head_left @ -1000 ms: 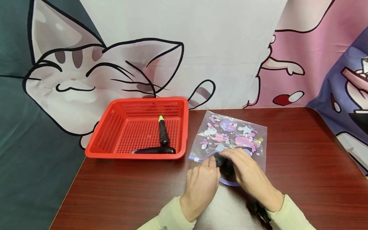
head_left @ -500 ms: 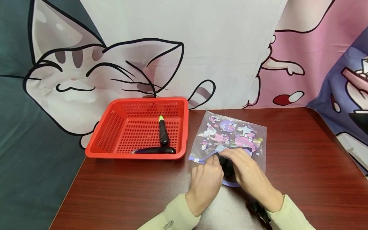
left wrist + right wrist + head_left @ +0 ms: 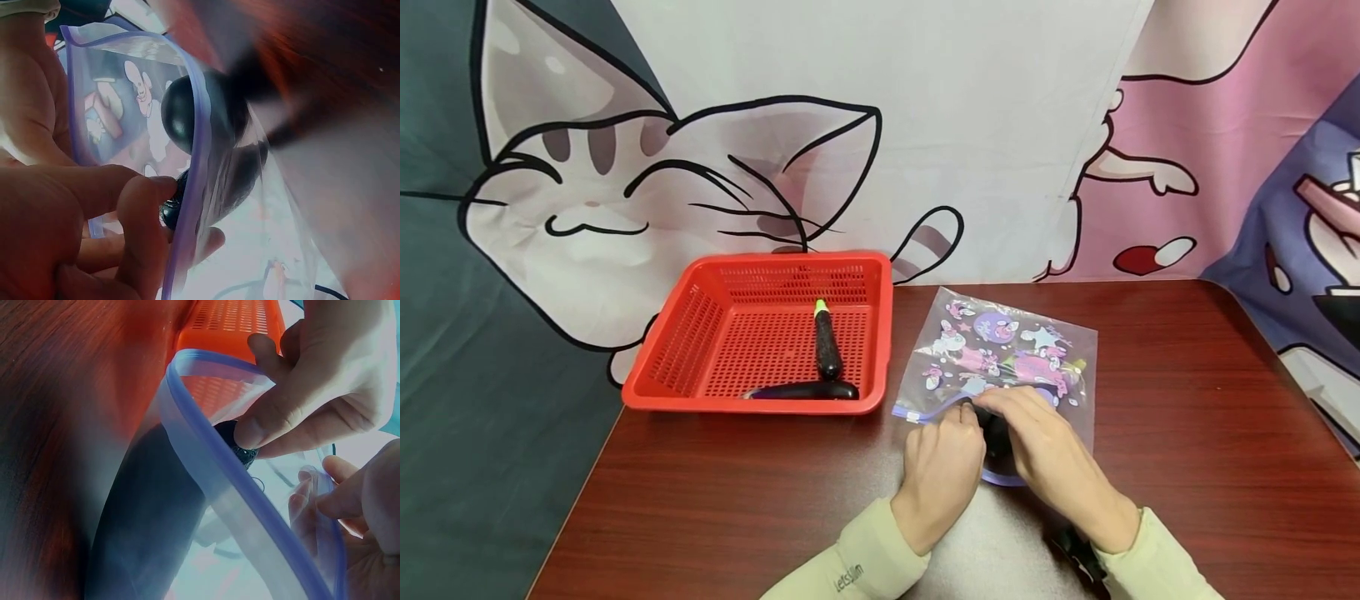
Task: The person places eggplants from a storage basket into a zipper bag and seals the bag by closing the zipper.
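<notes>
My left hand (image 3: 943, 471) is at the mouth of a clear zip bag (image 3: 955, 346) with purple edging. Its thumb and fingers pinch the end of a dark rough-skinned vegetable (image 3: 232, 439), most of which is inside the bag. A smooth black eggplant (image 3: 181, 115) lies beside it in the bag. My right hand (image 3: 1048, 454) arches over the other side of the opening; in the right wrist view its fingers (image 3: 350, 494) pinch the purple rim. The bag mouth gapes between the two hands, and the right hand partly hides the contents from above.
A red plastic basket (image 3: 658, 367) stands to the left at the back of the brown table (image 3: 1187, 400). In it lie a dark vegetable with a green tip (image 3: 827, 346) and a glossy dark eggplant (image 3: 805, 391). A cartoon-printed cloth (image 3: 1000, 125) hangs behind.
My left hand has shifted right and slightly up, pushing the dark vegetable farther into the bag. The right hand and the basket stay where they were.
</notes>
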`<state>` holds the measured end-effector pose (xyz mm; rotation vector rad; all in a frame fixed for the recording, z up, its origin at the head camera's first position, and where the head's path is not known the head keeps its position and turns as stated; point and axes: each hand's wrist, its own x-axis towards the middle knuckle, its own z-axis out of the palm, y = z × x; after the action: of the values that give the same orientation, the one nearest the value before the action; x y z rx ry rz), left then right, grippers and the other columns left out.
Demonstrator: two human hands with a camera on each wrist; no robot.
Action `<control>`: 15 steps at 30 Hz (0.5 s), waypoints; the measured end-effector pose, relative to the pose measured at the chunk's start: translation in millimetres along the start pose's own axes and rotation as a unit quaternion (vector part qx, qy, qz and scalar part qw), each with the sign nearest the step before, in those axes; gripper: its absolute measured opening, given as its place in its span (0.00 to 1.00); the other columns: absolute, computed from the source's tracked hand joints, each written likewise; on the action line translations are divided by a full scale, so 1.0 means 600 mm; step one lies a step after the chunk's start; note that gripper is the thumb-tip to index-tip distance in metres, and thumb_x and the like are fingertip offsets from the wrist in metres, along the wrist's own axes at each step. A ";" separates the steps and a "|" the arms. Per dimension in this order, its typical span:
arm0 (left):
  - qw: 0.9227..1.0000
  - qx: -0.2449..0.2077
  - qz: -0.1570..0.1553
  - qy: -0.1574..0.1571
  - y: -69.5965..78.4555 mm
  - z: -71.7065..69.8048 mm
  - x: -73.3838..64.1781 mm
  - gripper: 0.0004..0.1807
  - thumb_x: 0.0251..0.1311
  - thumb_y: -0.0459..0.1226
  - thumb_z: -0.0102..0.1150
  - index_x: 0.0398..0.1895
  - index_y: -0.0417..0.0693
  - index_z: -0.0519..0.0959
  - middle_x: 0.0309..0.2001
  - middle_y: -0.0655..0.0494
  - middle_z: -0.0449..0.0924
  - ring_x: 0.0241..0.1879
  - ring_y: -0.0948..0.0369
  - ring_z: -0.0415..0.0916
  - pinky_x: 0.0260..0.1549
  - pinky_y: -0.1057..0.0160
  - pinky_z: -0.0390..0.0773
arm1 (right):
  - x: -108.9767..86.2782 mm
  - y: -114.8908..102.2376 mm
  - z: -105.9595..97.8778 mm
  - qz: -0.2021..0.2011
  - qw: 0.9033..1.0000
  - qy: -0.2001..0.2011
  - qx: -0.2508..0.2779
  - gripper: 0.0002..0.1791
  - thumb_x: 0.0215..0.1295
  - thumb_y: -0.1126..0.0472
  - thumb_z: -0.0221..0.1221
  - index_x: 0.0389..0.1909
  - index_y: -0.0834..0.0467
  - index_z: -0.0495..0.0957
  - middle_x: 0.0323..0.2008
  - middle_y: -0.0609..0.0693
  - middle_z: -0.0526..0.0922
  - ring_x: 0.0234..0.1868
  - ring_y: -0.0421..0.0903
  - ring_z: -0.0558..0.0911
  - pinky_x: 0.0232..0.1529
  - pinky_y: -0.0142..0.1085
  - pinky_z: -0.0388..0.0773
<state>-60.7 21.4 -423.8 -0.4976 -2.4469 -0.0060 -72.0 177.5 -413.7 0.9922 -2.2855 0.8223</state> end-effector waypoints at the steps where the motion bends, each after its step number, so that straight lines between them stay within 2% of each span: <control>1: 1.000 -0.001 -0.001 -0.001 0.000 -0.001 0.001 0.08 0.53 0.41 0.65 0.34 0.49 0.86 0.21 0.63 0.76 0.11 0.62 0.73 0.07 0.64 0.63 | 0.000 0.000 0.000 0.000 1.000 0.001 0.001 0.24 0.78 0.64 0.33 0.54 0.65 0.78 0.50 0.52 0.81 0.51 0.49 0.78 0.63 0.27 0.62; 4: 1.000 -0.005 -0.009 -0.006 -0.002 -0.004 0.002 0.08 0.53 0.42 0.67 0.33 0.50 0.85 0.20 0.63 0.76 0.11 0.62 0.74 0.08 0.63 0.63 | 0.000 0.001 0.000 0.001 1.000 0.001 0.003 0.24 0.78 0.64 0.33 0.55 0.65 0.78 0.50 0.52 0.81 0.51 0.49 0.78 0.62 0.27 0.62; 7: 1.000 -0.016 -0.017 -0.013 -0.007 -0.010 0.002 0.08 0.51 0.45 0.69 0.28 0.52 0.83 0.19 0.63 0.75 0.11 0.60 0.74 0.08 0.63 0.63 | 0.000 0.001 0.000 -0.001 1.000 0.001 0.004 0.23 0.78 0.64 0.34 0.55 0.64 0.78 0.51 0.52 0.81 0.51 0.49 0.78 0.63 0.27 0.62; 11: 0.999 -0.031 -0.005 -0.020 -0.016 -0.023 -0.001 0.13 0.49 0.49 0.71 0.20 0.54 0.80 0.16 0.64 0.74 0.12 0.59 0.74 0.08 0.63 0.63 | -0.001 0.001 0.000 -0.002 1.000 0.002 0.005 0.23 0.78 0.64 0.34 0.55 0.64 0.78 0.51 0.51 0.81 0.51 0.48 0.78 0.62 0.27 0.62; 15: 0.998 -0.045 0.002 -0.032 -0.025 -0.040 -0.003 0.14 0.51 0.51 0.71 0.19 0.55 0.80 0.16 0.64 0.75 0.12 0.59 0.75 0.09 0.63 0.64 | -0.001 0.001 0.001 -0.003 1.000 0.006 0.006 0.23 0.78 0.63 0.34 0.55 0.64 0.78 0.51 0.51 0.81 0.51 0.48 0.78 0.62 0.26 0.63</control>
<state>-50.7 4.0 -403.9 -0.5512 -2.5159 -0.1009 -72.2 177.7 -414.3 0.9962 -2.2700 0.8396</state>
